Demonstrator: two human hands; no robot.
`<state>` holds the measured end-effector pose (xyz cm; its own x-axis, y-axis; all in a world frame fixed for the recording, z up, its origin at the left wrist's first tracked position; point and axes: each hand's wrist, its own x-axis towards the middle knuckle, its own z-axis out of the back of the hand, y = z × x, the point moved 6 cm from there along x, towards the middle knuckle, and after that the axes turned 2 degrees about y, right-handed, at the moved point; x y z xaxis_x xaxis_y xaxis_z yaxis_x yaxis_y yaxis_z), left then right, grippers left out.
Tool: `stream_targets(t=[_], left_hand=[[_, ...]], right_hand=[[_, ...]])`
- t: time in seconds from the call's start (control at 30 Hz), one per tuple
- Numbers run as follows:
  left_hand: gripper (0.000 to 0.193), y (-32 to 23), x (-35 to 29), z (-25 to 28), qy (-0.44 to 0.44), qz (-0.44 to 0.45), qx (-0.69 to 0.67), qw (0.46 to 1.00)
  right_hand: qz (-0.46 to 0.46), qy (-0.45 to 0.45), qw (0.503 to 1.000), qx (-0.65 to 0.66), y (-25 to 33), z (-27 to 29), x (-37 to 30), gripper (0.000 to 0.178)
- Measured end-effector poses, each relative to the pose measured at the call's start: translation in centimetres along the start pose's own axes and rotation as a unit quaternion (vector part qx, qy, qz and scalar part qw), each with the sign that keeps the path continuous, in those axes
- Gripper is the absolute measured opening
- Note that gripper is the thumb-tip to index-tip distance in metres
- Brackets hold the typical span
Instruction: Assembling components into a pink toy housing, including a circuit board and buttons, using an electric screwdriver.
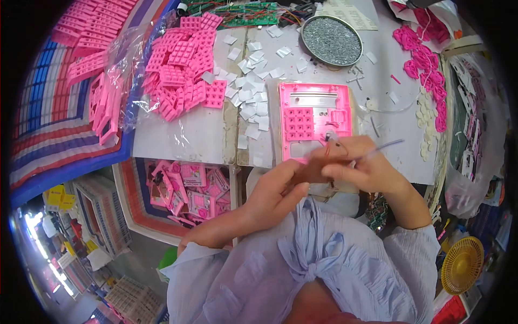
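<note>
A pink plastic casing lies on the table in front of me, with a pink button pad seated in it. Over its near edge, my left hand and my right hand come together, fingers closed on a brown flat board. Thin wires run from the board toward the casing. A slim, pale rod-like piece sticks out past the right hand; whether that hand grips it I cannot tell. The board's exact kind is blurred and partly covered by my fingers.
Pink button pads are heaped at the left, beside scattered white squares. A round tray of small metal screws stands at the back. Pink wire bundles lie right. An open drawer holds pink parts.
</note>
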<state>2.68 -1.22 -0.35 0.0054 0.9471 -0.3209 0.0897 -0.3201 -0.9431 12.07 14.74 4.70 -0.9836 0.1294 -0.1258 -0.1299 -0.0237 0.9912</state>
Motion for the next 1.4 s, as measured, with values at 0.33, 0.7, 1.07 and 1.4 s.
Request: stream_targets(t=[0.33, 0.7, 1.07, 1.4], left_hand=[[0.082, 0.0, -1.9, 0.6, -0.075, -0.044, -0.157, 0.984], [0.06, -5.0, 0.8, 4.3, -0.162, -0.205, 0.443, 0.858], [0.062, -4.1, 3.1, 2.3, -0.087, -0.205, 0.59, 0.776], [0.04, -9.2, 7.6, 4.5, 0.078, -0.119, 0.499, 0.855]], right_hand=[[-0.015, -0.054, 0.976, -0.209, -2.0, 3.0, 6.3, 0.029], [-0.063, -0.074, 0.863, -0.495, -1.1, 1.8, 7.5, 0.049], [0.098, -0.089, 0.797, -0.59, -2.0, -2.5, 2.0, 0.045], [0.067, -0.022, 0.776, -0.627, -1.4, -1.9, 2.8, 0.046]])
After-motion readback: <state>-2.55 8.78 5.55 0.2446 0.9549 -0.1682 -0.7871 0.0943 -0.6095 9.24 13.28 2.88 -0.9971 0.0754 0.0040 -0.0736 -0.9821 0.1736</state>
